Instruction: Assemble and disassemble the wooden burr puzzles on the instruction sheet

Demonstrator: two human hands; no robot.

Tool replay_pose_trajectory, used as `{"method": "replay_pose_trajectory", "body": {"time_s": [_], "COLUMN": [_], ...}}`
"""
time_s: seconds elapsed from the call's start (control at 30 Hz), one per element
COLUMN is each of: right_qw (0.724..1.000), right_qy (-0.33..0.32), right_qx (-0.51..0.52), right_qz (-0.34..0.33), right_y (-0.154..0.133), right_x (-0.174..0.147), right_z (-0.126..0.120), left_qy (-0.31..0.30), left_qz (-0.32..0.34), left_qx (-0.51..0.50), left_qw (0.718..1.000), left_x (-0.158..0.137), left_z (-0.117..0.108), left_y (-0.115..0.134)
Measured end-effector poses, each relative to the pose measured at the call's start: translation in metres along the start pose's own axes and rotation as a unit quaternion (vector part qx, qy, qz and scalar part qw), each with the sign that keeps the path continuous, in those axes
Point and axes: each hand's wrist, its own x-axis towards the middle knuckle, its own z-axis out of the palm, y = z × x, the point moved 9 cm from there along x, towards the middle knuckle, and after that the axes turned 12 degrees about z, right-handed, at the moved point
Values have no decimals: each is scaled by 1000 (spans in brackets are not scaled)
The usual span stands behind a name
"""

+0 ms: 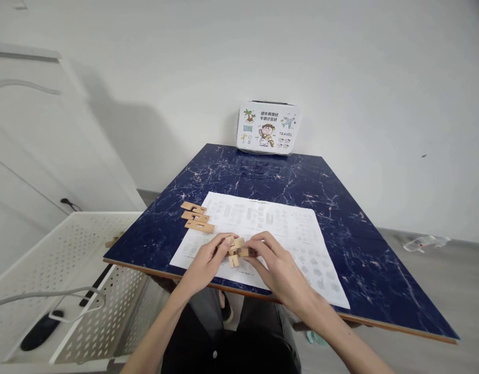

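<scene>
Several light wooden puzzle blocks [234, 259] are fitted together as a cross-like cluster, held over the printed sheet near the table's front edge. My left hand [210, 259] grips this cluster from its left side, thumb and fingers closed on it. On the other side, my right hand [276, 262] pinches a wooden piece [246, 252] that touches the cluster's right side. How far that piece sits inside the cluster cannot be made out. Three flat slotted wooden pieces [199, 226] with dark markings lie left of my hands, partly over the sheet's edge.
A printed instruction sheet [313, 234] lies on the dark blue marbled table [364, 275]. A white cartoon-printed case [268, 127] stands at the back against the wall. Left of the table is a white perforated basket [95, 311], with a black computer mouse [42, 330] and a cable nearby.
</scene>
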Motion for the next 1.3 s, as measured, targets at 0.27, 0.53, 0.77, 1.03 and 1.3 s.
{"method": "replay_pose_trajectory", "body": {"time_s": [0.27,0.53,0.77,1.03,1.3], "right_qw": [993,990,999,997,993], "right_qy": [-36,-35,-32,-59,-61], "right_qx": [-110,-138,-29,14,96], "right_qz": [-20,-7,-5,-52,-19], "right_y": [-2,3,6,-1,-6], "right_x": [-9,-6,-1,-13,-5], "right_z": [16,16,7,4,-2], "left_qy": [26,-18,-49,-66,-37], "left_qz": [28,41,15,34,113], "left_qx": [68,72,45,82,128], "left_qw": [997,996,998,994,985], "left_x": [1,0,-6,-6,-6], "left_z": [1,8,13,14,17], "left_y": [2,6,8,9,26]}}
